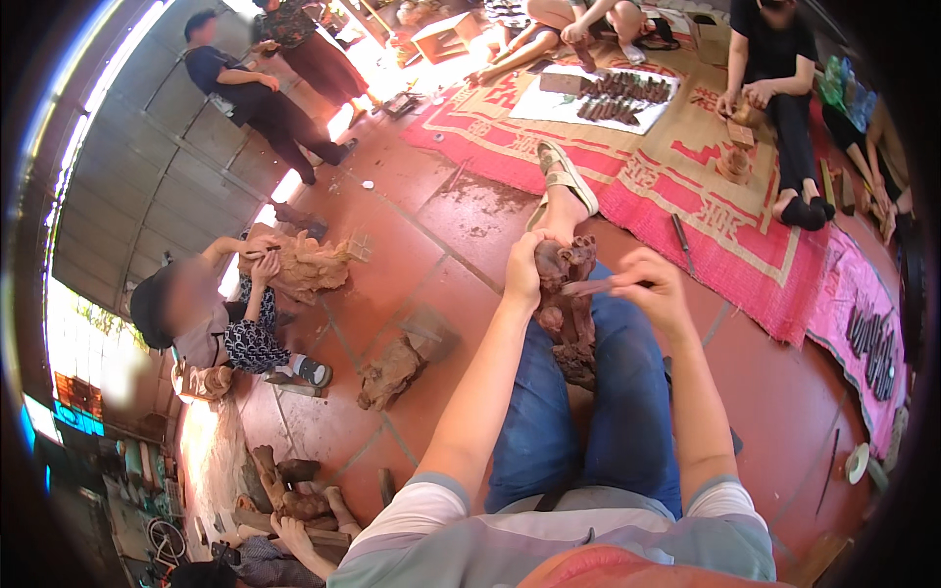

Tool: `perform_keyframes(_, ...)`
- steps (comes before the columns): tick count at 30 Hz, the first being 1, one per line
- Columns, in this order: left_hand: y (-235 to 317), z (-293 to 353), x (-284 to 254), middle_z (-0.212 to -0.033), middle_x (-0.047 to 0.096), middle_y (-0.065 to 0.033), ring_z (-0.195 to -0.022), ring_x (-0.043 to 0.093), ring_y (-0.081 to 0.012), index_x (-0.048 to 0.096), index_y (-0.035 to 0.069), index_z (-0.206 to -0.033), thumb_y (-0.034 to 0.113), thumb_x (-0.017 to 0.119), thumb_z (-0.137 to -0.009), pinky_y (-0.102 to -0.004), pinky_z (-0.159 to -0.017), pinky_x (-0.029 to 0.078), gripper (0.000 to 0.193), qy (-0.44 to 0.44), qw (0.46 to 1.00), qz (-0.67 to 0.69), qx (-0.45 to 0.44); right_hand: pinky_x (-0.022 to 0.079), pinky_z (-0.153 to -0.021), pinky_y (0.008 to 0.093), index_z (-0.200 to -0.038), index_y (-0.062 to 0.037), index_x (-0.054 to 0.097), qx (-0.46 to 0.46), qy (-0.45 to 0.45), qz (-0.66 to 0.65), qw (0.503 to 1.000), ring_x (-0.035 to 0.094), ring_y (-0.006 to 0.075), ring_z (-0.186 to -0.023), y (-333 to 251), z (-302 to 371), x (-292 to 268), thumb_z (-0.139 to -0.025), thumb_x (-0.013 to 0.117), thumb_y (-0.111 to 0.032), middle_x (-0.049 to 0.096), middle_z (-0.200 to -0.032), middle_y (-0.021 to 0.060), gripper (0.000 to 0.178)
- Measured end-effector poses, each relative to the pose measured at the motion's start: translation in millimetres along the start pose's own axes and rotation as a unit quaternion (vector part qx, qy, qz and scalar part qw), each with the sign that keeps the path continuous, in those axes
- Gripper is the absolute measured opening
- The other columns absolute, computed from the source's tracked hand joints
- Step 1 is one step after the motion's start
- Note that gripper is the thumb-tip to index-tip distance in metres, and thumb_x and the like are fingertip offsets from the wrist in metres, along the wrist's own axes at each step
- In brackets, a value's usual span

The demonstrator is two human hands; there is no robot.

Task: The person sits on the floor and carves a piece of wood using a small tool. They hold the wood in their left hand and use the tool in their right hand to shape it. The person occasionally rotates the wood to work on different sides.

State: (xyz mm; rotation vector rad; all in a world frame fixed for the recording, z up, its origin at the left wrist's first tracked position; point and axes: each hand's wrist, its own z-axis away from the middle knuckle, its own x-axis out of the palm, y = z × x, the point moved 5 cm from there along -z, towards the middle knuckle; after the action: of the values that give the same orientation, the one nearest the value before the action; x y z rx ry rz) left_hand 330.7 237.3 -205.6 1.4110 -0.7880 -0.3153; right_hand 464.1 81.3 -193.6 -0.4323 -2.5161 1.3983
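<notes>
A reddish-brown wood carving (pixel 569 328) stands between my knees, its knobbly upper end level with my hands. My left hand (pixel 524 269) is closed around the left side of its top. In the fingers of my right hand (pixel 651 284) is a thin, flat brownish strip (pixel 588 287), whose tip reaches the carving's upper right side. The strip is blurred, so its exact kind does not show. Jeans-clad legs (pixel 627 392) flank the carving, and the lower part of it sits deep between the thighs.
A rough wood piece (pixel 390 372) lies on the tiled floor (pixel 392 279) to my left. A person (pixel 186 314) beyond holds a larger carving (pixel 312 267). Red patterned mats (pixel 676 216) spread ahead, with a slim tool (pixel 681 240) at their edge and tools on a pink cloth (pixel 853 333).
</notes>
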Motion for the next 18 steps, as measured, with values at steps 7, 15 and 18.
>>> perform_keyframes(7,-6,-2,-6,-0.082,0.061,-0.0054,-0.078,0.057,-0.016,0.062,0.005,-0.08,0.03,0.042,-0.086,-0.0273,-0.074,0.044,0.033,0.069,0.996,0.064,-0.004,0.045,-0.063,0.0243,-0.078,0.0,0.067,0.119,0.073,0.155,0.978,0.059,0.0113,-0.073,100,3,-57,-0.068,0.072,0.002,0.058,-0.078,0.0038,0.011)
perform_keyframes(15,-3,-3,6,-0.082,0.061,-0.0052,-0.075,0.058,-0.0142,0.06,0.004,-0.081,0.027,0.039,-0.087,-0.0258,-0.07,0.045,0.032,0.018,0.999,0.009,-0.033,0.044,-0.068,0.0236,-0.081,0.0003,0.068,-0.031,-0.026,0.102,0.994,0.054,0.0107,-0.081,7,-19,7,-0.067,0.071,0.003,0.056,-0.086,0.0025,0.014)
perform_keyframes(18,1,-3,6,-0.082,0.062,-0.0056,-0.074,0.058,-0.0143,0.06,0.004,-0.082,0.027,0.038,-0.087,-0.0259,-0.069,0.046,0.032,0.054,0.997,0.043,-0.034,0.044,-0.067,0.0241,-0.081,0.0002,0.068,-0.007,0.055,0.039,0.998,0.054,0.0101,-0.078,69,-17,-26,-0.068,0.072,0.001,0.057,-0.083,0.0015,0.014)
